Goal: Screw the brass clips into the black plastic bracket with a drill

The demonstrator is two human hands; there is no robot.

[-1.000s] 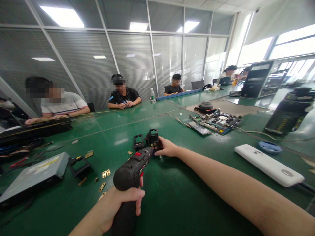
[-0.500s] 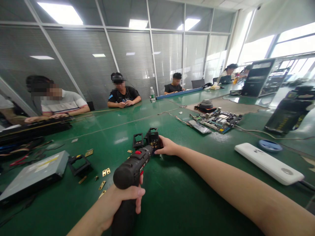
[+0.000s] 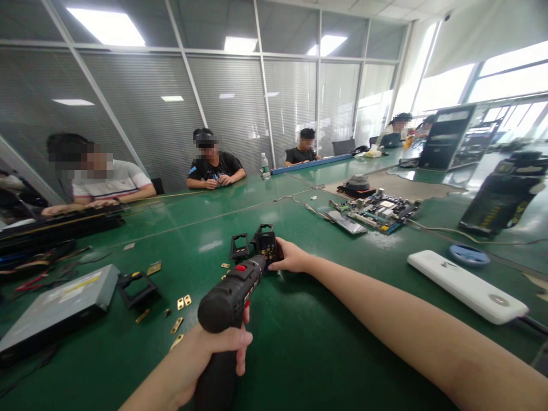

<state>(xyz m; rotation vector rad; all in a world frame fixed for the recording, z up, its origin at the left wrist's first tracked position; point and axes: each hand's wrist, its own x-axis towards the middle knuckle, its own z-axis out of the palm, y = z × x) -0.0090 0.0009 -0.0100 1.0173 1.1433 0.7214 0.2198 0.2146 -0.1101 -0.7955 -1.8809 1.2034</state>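
While our left hand (image 3: 205,357) stays clenched on the drill (image 3: 229,297), our right hand (image 3: 291,258) keeps gripping the small black part (image 3: 266,242) on the green table (image 3: 308,342).

Against the pictures from a moment ago we see almost no change: both grips hold and the drill tip remains at the part, so the work looks mid-step. We cannot see the bit itself or any screw; our right fingers hide the part's far side, and the drill's handle is covered by our palm.
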